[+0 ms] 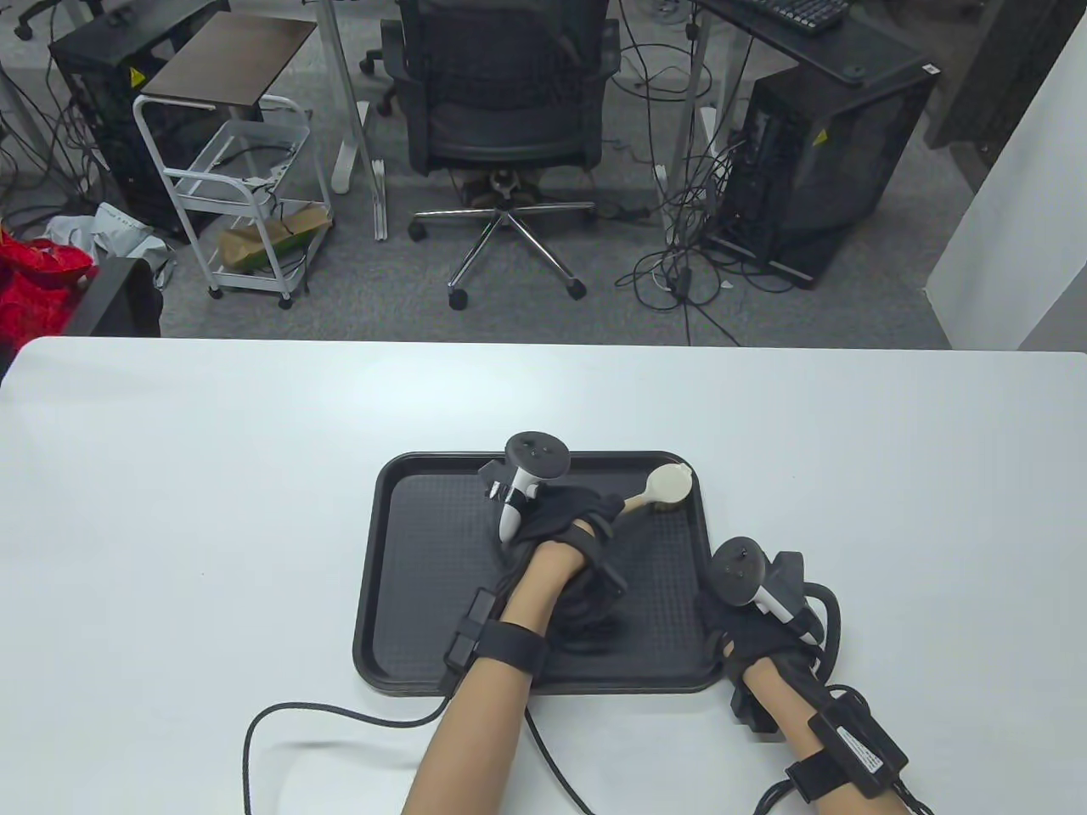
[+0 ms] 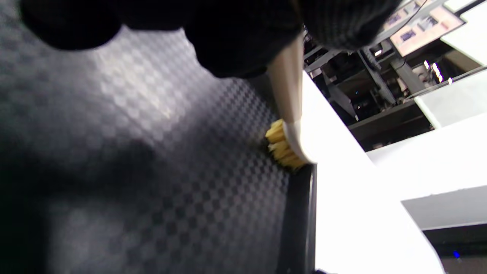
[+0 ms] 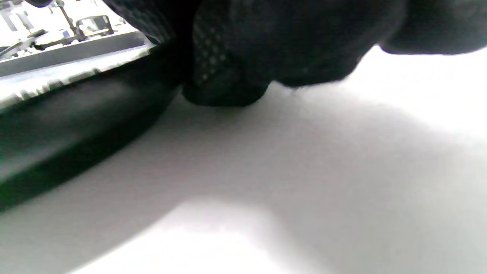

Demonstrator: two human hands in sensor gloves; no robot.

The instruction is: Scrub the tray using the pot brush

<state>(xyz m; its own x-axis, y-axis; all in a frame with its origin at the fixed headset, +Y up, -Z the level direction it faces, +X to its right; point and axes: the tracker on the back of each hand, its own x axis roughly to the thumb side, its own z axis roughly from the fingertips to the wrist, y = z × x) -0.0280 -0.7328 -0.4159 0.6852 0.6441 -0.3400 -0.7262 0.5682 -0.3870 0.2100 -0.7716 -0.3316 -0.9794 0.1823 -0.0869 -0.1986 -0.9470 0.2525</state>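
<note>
Black textured plastic is filling most of the near table here: the tray [image 1: 408, 594] is sitting flat on the white table [image 1: 170, 509], close to the front edge. The right hand [image 1: 756, 624] is resting at the tray's near right corner, and in the right wrist view its fingers [image 3: 224, 80] are pressing down where the rim meets the tabletop, so it's bracing the tray, though I can't tell if it's actually gripping the rim or just leaning on it.

The left hand [image 1: 565, 531] is reaching in over the middle of the tray and clenching the handle of the pot brush [image 1: 667, 486]. The brush is pointing up toward the far right corner, its pale round head lying just inside the rim there. The left wrist view is showing the yellow bristles [image 2: 281, 146] touching the checkered tray floor right next to the side wall, with the cream handle running up into the glove.

Past the table edge, a black office chair [image 1: 505, 93] is standing on the grey floor, a white wire cart [image 1: 246, 195] is sitting off to the left, and a black computer tower [image 1: 815, 161] is standing to the right.
</note>
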